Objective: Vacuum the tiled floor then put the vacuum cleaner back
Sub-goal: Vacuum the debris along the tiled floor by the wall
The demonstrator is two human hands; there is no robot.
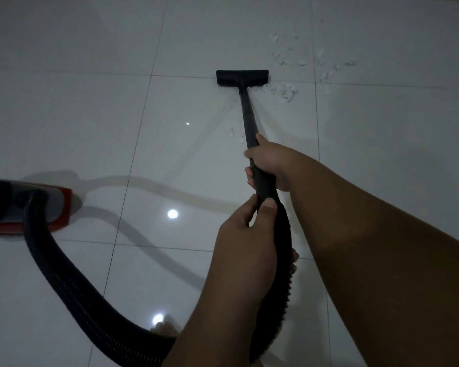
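Two bare hands held a black vacuum wand over a glossy white tiled floor.

The right hand [269, 165] was clenched around the wand [249, 123], the left hand [245, 234] just behind it grasping the ribbed black hose [64, 276]. The flat black floor head [242, 78] lay on a tile joint, beside scattered white scraps [286, 92]. The hose curved back to the red-and-black vacuum cleaner [24, 207] at the left. The dim floor [90, 115] mirrored round ceiling lights.
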